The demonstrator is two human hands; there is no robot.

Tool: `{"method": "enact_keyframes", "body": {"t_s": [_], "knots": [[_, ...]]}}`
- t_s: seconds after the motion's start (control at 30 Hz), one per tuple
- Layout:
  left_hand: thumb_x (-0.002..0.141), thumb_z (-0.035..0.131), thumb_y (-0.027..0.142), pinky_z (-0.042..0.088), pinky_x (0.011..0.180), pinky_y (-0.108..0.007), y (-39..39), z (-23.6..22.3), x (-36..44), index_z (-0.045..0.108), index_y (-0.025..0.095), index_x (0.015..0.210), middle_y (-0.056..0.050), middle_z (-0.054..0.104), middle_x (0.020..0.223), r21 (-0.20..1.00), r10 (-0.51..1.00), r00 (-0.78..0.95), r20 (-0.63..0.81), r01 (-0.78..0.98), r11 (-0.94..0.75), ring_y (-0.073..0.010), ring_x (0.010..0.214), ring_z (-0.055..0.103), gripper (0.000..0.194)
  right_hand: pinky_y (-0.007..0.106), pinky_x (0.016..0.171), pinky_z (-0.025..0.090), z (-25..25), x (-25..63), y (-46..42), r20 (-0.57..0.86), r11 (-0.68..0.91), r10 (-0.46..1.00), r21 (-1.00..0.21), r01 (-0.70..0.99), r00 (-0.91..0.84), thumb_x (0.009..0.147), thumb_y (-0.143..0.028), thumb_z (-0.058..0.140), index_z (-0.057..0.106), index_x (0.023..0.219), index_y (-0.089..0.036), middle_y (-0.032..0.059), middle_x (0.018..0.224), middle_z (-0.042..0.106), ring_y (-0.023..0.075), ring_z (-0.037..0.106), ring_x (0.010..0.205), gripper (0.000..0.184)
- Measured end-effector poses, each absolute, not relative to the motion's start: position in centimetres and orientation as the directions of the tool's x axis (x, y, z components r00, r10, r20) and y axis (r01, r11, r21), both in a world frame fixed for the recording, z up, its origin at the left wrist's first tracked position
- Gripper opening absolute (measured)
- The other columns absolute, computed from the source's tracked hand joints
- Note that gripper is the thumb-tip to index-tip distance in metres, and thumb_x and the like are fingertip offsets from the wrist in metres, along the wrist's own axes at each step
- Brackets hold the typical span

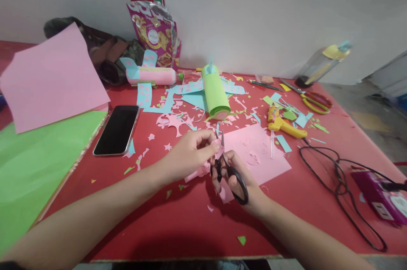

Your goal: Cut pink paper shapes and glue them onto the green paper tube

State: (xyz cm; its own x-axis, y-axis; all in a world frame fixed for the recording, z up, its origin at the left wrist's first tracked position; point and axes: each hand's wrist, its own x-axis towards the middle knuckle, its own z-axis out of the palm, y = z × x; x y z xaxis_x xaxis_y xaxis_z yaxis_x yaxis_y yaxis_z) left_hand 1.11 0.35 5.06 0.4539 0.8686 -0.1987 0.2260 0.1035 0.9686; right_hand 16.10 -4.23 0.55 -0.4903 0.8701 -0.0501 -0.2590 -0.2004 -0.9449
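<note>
My left hand (199,150) pinches a small piece of pink paper (218,146) between thumb and fingers. In my right hand (237,173) is a pair of scissors (239,187) with black handles, its blades pointing away from me, parted a little beside the pink piece. Beneath the hands lies a pink sheet (259,151) with cut scraps on it. Beyond them stands a light green paper tube (214,92) with blue wing strips (189,87). A pink-wrapped bottle (155,76) with blue paper fins lies behind to the left.
A phone (117,130), a green sheet (57,155) and a raised pink sheet (54,77) are on the left. To the right are a yellow glue gun (282,123) with its cord, a purple power block (381,198), yellow-red scissors (314,102) and a bottle (322,66). Paper scraps litter the red table.
</note>
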Motion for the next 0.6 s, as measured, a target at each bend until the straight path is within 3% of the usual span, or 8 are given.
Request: {"method": "enact_keyframes", "body": {"t_s": [0.2, 0.6], "knots": [[0.080, 0.042, 0.025, 0.034, 0.048, -0.020, -0.2, 4.6, 1.5, 0.038, 0.017, 0.058, 0.006, 0.042, 0.052, 0.975, 0.877, 0.436, -0.199, 0.174, 0.135, -0.0061, 0.046, 0.043, 0.023, 0.024, 0.047, 0.032, 0.2, 16.2, -4.2, -0.024, -0.179, 0.870, -0.946, -0.270, -0.492, 0.072, -0.055, 0.053, 0.034, 0.081, -0.025, -0.0030, 0.070, 0.044, 0.0102, 0.042, 0.054, 0.037], [0.081, 0.040, 0.020, 0.039, 0.049, -0.020, -0.7, 3.9, 2.0, 0.037, 0.017, 0.060, 0.007, 0.047, 0.049, 0.989, 0.892, 0.429, -0.143, 0.098, 0.111, -0.0069, 0.044, 0.053, 0.021, 0.026, 0.052, 0.033, 0.0, 16.0, -4.5, -0.013, -0.183, 0.874, -0.934, -0.306, -0.485, 0.075, -0.053, 0.052, 0.034, 0.083, -0.025, -0.0033, 0.071, 0.043, 0.0106, 0.042, 0.054, 0.034]]}}
